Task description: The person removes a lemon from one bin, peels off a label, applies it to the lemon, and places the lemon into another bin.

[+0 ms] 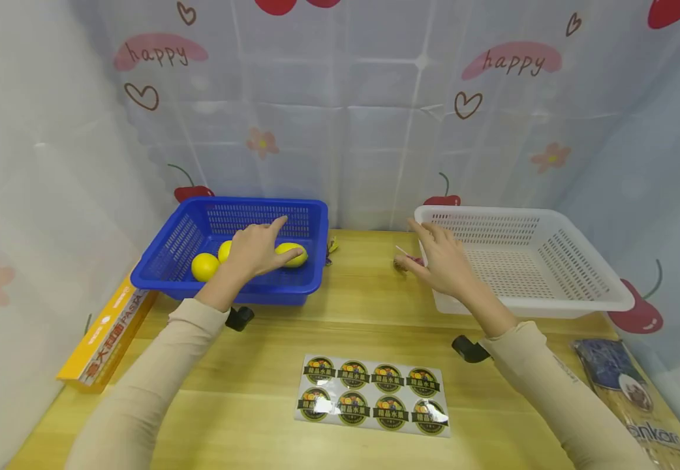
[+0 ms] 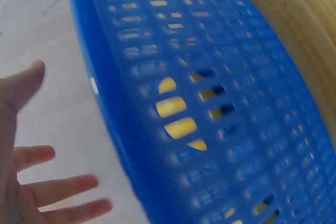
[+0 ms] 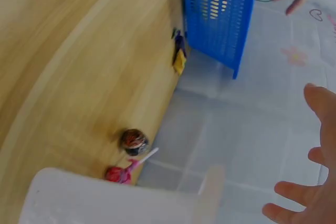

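My left hand [image 1: 252, 250] hovers over the blue basket [image 1: 316, 281], fingers spread and holding nothing. Inside that basket lie a lemon [image 1: 292, 255] at the right and more yellow fruit [image 1: 205, 267] at the left, partly hidden by the hand and wrist. In the left wrist view, yellow shows through the slots of the basket wall [image 2: 262, 87]. My right hand [image 1: 442, 261] is above the left rim of the white basket [image 1: 581, 303], its fingers extended and grasping nothing. Beside that basket are a pink-wrapped lollipop [image 3: 118, 174] and a dark round wrapped candy [image 3: 133, 141].
Small wrapped candies [image 1: 331, 248] lie right of the blue basket. A sheet of round stickers [image 1: 372, 395] is at the table's front. An orange pasta box [image 1: 108, 333] is on the left, a printed bag [image 1: 628, 398] on the right. Behind hangs a patterned curtain [image 1: 363, 130].
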Motion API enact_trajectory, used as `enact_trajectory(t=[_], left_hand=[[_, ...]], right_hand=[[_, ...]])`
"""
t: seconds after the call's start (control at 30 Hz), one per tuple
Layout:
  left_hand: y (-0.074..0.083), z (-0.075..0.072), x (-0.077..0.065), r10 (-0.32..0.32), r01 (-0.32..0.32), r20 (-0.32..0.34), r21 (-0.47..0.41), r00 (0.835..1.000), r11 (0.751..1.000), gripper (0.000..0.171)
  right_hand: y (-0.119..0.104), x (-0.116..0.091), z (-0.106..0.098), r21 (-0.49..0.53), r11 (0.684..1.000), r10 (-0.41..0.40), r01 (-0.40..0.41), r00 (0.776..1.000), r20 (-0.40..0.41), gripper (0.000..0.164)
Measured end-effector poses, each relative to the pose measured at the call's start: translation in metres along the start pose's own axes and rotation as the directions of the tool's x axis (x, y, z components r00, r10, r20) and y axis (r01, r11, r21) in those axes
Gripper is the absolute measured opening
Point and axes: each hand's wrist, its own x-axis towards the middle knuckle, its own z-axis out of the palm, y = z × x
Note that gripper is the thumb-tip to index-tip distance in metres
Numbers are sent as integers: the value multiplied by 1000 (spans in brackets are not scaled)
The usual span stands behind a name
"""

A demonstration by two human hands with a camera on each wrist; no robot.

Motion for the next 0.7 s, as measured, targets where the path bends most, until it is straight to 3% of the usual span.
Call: enact_trajectory(t=[0.1,0.27,0.37,0.57,0.63,0.7], left_hand=[[-9,2,4,10,-9,26,-39,1000,999,74],[-28,5,21,47,-15,141,-221,989,975,65],[-38,4,35,47,26,231,-301,972,953,63],[-41,-3,58,-3,117,344,-310,939,944,63],[-39,-5,62,-25,145,356,-314,934,938,62],[-37,-4,66,-49,176,368,-322,929,930,61]], right_hand=[[-7,11,1,54,998,-39,37,999,27,74],[-21,33,10,250,968,-25,-1,995,100,74],[-31,47,24,393,918,-5,-53,989,146,72],[-50,75,53,602,781,23,-165,972,236,71],[-57,84,60,629,756,28,-183,968,248,71],[-64,92,68,631,752,32,-190,967,252,71]])
